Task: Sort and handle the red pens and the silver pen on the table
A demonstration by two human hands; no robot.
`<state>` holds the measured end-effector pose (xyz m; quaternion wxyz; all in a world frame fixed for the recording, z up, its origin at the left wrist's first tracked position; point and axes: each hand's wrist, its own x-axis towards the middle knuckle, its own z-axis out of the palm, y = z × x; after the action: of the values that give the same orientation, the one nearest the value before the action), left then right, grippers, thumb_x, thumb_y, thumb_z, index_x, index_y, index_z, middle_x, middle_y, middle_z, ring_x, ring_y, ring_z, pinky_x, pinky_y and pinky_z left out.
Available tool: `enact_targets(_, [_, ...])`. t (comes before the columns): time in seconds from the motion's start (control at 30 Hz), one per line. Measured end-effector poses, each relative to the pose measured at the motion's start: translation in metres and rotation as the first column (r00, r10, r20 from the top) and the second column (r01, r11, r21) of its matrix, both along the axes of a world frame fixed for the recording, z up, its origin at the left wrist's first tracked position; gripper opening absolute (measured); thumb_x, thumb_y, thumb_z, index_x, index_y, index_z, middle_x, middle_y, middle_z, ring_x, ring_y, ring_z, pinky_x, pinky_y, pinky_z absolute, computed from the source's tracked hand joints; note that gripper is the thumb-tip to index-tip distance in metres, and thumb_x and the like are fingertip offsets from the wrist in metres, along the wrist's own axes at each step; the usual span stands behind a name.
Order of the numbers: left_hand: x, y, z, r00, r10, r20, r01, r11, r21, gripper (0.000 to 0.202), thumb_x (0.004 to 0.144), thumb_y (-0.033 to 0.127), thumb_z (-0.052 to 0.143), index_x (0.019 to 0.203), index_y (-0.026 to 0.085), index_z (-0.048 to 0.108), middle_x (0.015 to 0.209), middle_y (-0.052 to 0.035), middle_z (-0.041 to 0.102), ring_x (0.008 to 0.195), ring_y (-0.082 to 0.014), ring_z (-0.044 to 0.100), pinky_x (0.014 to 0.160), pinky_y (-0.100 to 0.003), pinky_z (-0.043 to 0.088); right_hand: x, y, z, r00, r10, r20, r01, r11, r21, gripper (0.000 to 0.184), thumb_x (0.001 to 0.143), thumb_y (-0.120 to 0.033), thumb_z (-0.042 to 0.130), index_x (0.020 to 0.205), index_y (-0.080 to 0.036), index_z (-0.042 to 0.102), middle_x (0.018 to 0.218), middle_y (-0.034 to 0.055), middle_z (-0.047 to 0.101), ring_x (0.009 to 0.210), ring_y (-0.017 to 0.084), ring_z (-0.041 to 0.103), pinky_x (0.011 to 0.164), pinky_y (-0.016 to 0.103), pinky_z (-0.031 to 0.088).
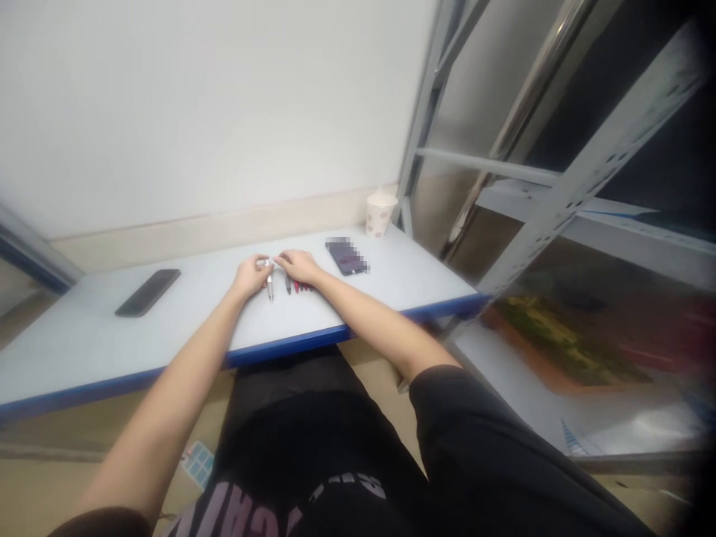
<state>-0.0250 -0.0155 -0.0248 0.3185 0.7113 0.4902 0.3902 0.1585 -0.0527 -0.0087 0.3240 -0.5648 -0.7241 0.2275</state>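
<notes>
My left hand [250, 277] is closed around a silver-white pen [271, 289], held with its tip pointing down toward me over the white tabletop. Beside it, my right hand [300, 265] has its thumb and fingers drawn together close to the pen's upper end. Whatever lies between those fingertips is too small to make out. Several pens lie side by side just below the right hand, among them a grey pen [288, 285] and a red pen [296, 286]. Their far ends are hidden under the hand.
A dark phone [148, 293] lies on the table [190, 332] at left. Another phone [347, 257], partly pixelated, rests right of my hands. Near the back right corner stands a paper cup [381, 215]. Metal shelving [582, 175] rises at right; a wall closes the back.
</notes>
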Motion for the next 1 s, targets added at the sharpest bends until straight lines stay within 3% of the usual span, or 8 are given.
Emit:
enact_targets(0.17, [0.005,-0.001,0.0,0.997,0.014,-0.079,-0.007,0.996,0.085,0.018,0.08,0.026,0.072,0.097,0.018,0.073,0.046,0.0043,0.057,0.048,-0.0203,0.054,0.061,-0.031,0.042,-0.008,0.0,0.0,0.999,-0.012,0.031,0.009,0.996,0.09,0.033,0.11,-0.041,0.05,0.109,-0.018,0.073,0.108,0.007,0.078,0.105,0.02,0.069,0.095,0.028,0.043])
enact_targets(0.3, [0.007,0.001,-0.003,0.991,0.041,-0.129,-0.023,0.99,0.142,0.016,0.079,0.022,0.07,0.094,0.02,0.074,0.049,0.0021,0.057,0.058,-0.0241,0.06,0.067,-0.032,0.042,-0.012,0.0,-0.001,0.999,0.021,0.026,-0.024,0.993,0.119,0.033,0.11,-0.04,0.049,0.109,-0.017,0.073,0.107,0.0065,0.078,0.103,0.018,0.069,0.093,0.026,0.044])
enact_targets(0.47, [0.009,0.003,-0.005,0.983,0.048,-0.178,-0.02,0.987,0.156,0.011,0.075,0.019,0.07,0.085,0.021,0.072,0.049,0.0016,0.056,0.056,-0.0244,0.058,0.065,-0.032,0.04,-0.012,0.0,-0.001,0.999,0.051,0.018,-0.053,0.986,0.157,0.036,0.112,-0.038,0.043,0.115,-0.016,0.072,0.111,0.0063,0.077,0.1,0.015,0.07,0.09,0.023,0.047])
enact_targets(0.63, [0.008,0.006,-0.007,0.98,0.061,-0.189,-0.031,0.988,0.154,0.011,0.073,0.019,0.071,0.084,0.022,0.07,0.051,0.0009,0.059,0.059,-0.0249,0.06,0.068,-0.033,0.042,0.002,0.012,0.0,0.994,-0.044,0.101,0.025,0.984,0.178,0.03,0.109,-0.033,0.05,0.113,-0.015,0.073,0.118,0.0123,0.074,0.116,0.023,0.063,0.106,0.033,0.042])
enact_targets(0.77, [0.007,0.008,-0.009,0.983,0.073,-0.166,-0.049,0.988,0.144,0.012,0.075,0.021,0.071,0.087,0.021,0.07,0.051,0.001,0.058,0.062,-0.0256,0.061,0.07,-0.033,0.044,0.023,0.018,0.003,0.978,-0.127,0.165,0.101,0.983,0.155,0.027,0.106,-0.027,0.052,0.119,-0.012,0.071,0.128,0.0175,0.069,0.124,0.026,0.06,0.11,0.035,0.039])
enact_targets(1.0, [0.008,0.005,-0.006,0.991,0.105,-0.089,-0.092,0.986,0.142,0.016,0.077,0.024,0.07,0.093,0.02,0.069,0.052,0.0016,0.058,0.061,-0.0254,0.062,0.072,-0.034,0.047,0.041,0.013,0.014,0.948,-0.178,0.263,0.181,0.983,0.013,0.027,0.1,-0.028,0.06,0.121,-0.011,0.066,0.121,0.0213,0.074,0.109,0.031,0.069,0.093,0.037,0.051])
